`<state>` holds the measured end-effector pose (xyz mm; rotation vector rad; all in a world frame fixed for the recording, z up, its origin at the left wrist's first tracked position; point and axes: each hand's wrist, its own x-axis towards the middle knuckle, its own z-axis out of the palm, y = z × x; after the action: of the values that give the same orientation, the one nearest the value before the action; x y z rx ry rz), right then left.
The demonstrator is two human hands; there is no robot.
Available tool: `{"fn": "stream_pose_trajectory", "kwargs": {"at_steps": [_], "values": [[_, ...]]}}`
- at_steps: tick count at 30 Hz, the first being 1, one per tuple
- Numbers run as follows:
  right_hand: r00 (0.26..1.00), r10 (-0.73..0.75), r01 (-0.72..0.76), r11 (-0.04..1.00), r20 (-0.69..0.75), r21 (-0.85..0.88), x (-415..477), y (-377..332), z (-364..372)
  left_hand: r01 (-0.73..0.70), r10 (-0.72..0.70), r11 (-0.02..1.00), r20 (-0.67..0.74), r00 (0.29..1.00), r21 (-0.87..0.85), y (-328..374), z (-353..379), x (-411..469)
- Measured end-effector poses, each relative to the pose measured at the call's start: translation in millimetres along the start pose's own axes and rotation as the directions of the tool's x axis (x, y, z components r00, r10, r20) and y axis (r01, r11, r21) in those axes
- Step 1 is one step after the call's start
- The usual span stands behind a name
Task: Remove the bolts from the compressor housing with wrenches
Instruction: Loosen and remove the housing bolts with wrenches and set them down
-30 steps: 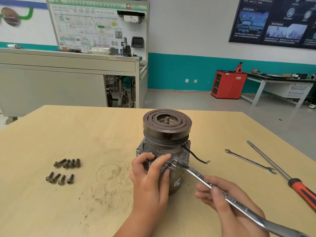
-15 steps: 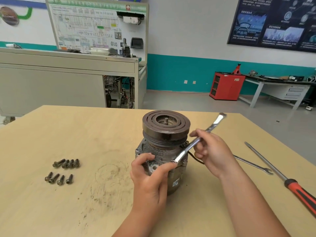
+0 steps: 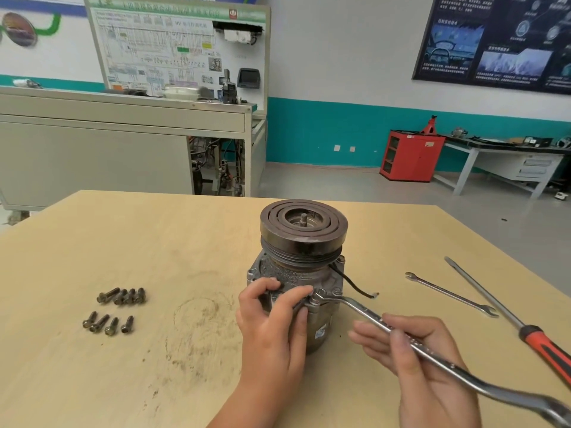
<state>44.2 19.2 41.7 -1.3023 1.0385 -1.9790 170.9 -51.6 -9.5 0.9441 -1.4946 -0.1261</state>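
well, on the left the loose bolts (image 3: 122, 296) lie in two short rows on the wooden table (image 3: 92, 242), well apart from the work. a sweep of a forearm could send them rolling off the edge. next comes the left hand (image 3: 272, 325), its fingers curled over the flange of the compressor housing (image 3: 296, 278). the housing stands upright near the middle of the table, with the heavy clutch pulley (image 3: 304, 225) on top. that makes it top-heavy, i judge, so a hard pull on the tool could tip or spin it if this grip gives. the index fingertip sits just beside the flange bolt (image 3: 314, 301), which wears the ring end of the combination wrench (image 3: 364, 311). if the ring is not fully seated it could ride up, round the head and pinch that finger. a black wire (image 3: 352, 283) hangs from the housing just above the shank and could snag in the swing. the right hand (image 3: 426, 369) holds the shank midway, fingers wrapped loosely under it and thumb on top, a light hold that may slip under load. further right, a spare open-end wrench (image 3: 451, 295) and a long screwdriver (image 3: 494, 300) may lie in the path of the handle and get knocked away.
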Motion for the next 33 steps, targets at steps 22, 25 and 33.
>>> {"fn": "stream_pose_trajectory", "kwargs": {"at_steps": [22,25,33], "values": [[0.933,0.302,-0.352,0.878,0.195,0.324,82.6,6.2,-14.3,-0.015,0.015,1.000,-0.028,1.000,-0.001,1.7,1.1,1.2],[0.957,0.232,-0.268,0.938,0.172,0.221,48.8,0.5,-24.9,0.004,-0.003,1.000,-0.029,1.000,0.007,1.9,0.6,0.3],[0.979,0.187,-0.188,0.982,0.076,0.001,0.0,0.7,-18.1,-0.023,0.023,0.999,-0.026,0.999,0.028,6.2,-1.5,2.7]]}}
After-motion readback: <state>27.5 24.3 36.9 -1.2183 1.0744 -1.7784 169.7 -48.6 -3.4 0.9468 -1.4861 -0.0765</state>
